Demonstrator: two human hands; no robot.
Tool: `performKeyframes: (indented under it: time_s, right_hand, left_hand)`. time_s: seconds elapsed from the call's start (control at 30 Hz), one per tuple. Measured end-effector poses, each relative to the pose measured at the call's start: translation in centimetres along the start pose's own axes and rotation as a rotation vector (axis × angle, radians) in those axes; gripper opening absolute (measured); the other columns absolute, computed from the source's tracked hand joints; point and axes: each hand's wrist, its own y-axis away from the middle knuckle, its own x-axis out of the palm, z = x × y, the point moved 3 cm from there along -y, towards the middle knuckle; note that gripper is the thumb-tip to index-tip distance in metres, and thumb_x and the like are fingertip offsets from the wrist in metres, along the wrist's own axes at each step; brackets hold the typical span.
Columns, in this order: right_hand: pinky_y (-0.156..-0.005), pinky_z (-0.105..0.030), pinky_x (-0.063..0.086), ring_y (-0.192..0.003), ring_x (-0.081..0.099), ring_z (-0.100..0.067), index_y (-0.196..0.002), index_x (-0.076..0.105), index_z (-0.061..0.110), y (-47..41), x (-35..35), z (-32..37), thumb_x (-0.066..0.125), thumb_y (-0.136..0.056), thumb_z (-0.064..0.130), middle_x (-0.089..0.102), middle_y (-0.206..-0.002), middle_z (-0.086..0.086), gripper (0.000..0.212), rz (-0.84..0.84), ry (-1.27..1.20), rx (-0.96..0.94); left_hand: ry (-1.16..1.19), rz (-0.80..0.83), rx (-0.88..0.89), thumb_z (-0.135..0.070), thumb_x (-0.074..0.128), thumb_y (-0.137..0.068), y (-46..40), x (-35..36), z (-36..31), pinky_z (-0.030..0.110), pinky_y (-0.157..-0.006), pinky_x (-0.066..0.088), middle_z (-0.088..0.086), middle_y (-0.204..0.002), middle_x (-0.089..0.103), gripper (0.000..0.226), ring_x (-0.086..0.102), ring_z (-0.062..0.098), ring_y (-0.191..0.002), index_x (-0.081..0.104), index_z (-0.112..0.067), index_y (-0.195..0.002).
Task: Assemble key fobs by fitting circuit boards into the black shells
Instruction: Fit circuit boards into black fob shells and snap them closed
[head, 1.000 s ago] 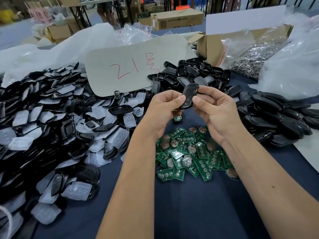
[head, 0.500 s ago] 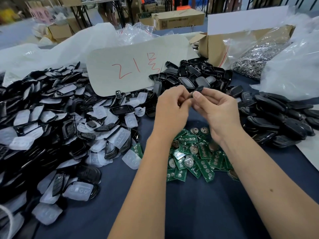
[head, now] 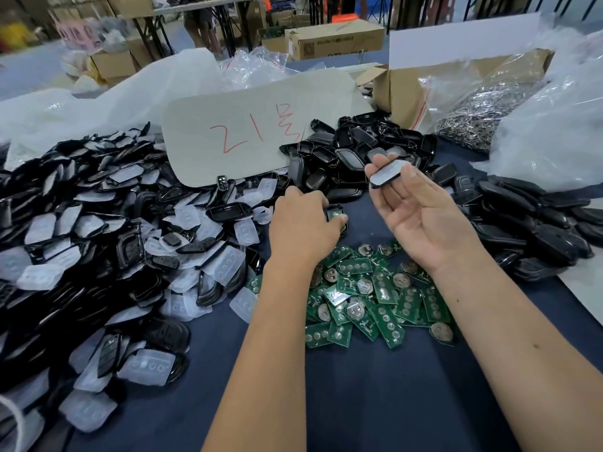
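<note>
We judged shell (head: 390, 173) light, stiff, slippery | right hand (head: 421, 216) pinched its edges | left hand (head: 303, 223) gripped another shell (head: 336, 214)

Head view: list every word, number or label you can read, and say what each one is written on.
"21" followed by one handwritten character, possibly Korean "물", in red marker: on the pale card propped behind the shells.
Printed label and text on the cardboard box in the background: too blurred to read.
Markings on the green circuit boards: too small to read.
Nothing else legible.
</note>
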Motion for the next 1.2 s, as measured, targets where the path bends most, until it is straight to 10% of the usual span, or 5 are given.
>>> performKeyframes:
  time_s: [0.3,0.53,1.2]
  right_hand:
    - [-0.104,-0.036,0.054,-0.129,0.064,-0.025,-0.125,0.065,0.007,0.3,0.1,0.0,0.057,-0.099,0.012,0.072,-0.13,-0.008,0.027,0.074,0.041,0.065]
    - [-0.104,-0.04,0.055,-0.1,0.068,-0.024,-0.121,0.068,0.002,0.6,0.4,-1.0,0.063,-0.089,0.006,0.072,-0.106,-0.012,0.032,-0.073,0.337,0.055]
    - [-0.096,-0.036,0.06,-0.088,0.073,-0.015,-0.115,0.072,0.002,0.3,0.0,-1.3,0.063,-0.095,-0.002,0.077,-0.095,-0.007,0.021,-0.153,0.434,0.063]
  left_hand:
    - [0.526,-0.215,0.018,-0.022,0.072,-0.096,0.6,-0.9,-0.9,0.046,-0.07,0.059,0.003,-0.08,0.065,0.019,0.068,0.03,-0.073,0.053,-0.021,-0.099]
    - [1.134,-0.007,-0.258,-0.006,0.065,-0.1,0.2,0.2,0.0,0.026,-0.054,0.058,0.01,-0.086,0.066,0.012,0.062,0.018,-0.049,0.055,-0.014,-0.102]
    - [1.136,0.068,-0.174,0.007,0.067,-0.093,0.3,0.2,0.0,0.026,-0.058,0.059,0.003,-0.067,0.07,0.016,0.061,0.024,-0.058,0.066,-0.007,-0.101]
